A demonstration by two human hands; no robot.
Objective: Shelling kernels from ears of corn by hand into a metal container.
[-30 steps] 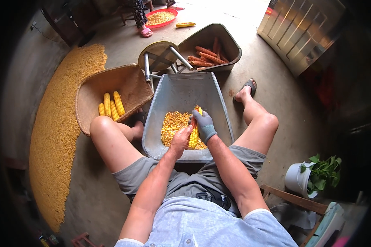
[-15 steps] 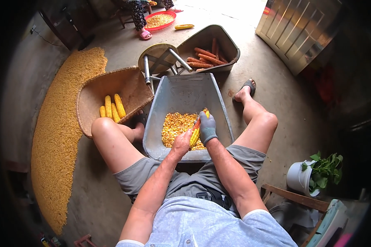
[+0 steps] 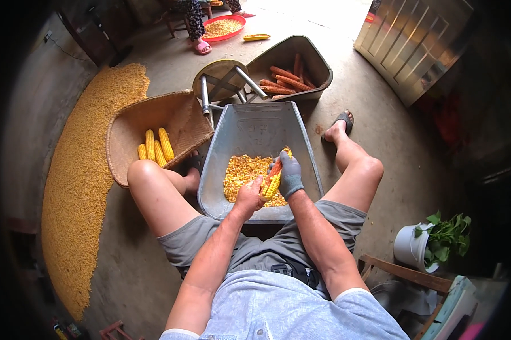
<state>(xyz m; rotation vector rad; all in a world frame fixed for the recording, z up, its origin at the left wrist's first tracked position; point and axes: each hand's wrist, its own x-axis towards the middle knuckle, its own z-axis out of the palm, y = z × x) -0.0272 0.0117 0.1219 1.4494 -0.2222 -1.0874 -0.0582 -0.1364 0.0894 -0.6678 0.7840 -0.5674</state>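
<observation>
Between my knees stands a grey plastic tub (image 3: 255, 127) with loose corn kernels (image 3: 241, 175) piled at its bottom. Over these kernels I hold a partly shelled corn cob (image 3: 271, 182), tilted, with a bare reddish strip along it and yellow kernels still on the near side. My bare left hand (image 3: 249, 196) is closed around the cob's lower end. My right hand (image 3: 290, 174), in a grey glove, wraps the upper part; its palm side is hidden. To the left, a woven basket (image 3: 128, 127) holds several whole yellow corn cobs (image 3: 154, 148).
A metal-legged stool (image 3: 221, 79) lies tipped beyond the tub, beside a dark bin (image 3: 317, 59) of stripped red cobs (image 3: 289, 79). Kernels (image 3: 77, 198) cover the floor at left. Another person's slippered foot (image 3: 202, 47) is near a red tray (image 3: 227, 34). A potted plant (image 3: 445, 241) stands at right.
The cob has turned a little in my hands, so more of its bare reddish strip shows. My gloved right hand has shifted slightly right.
</observation>
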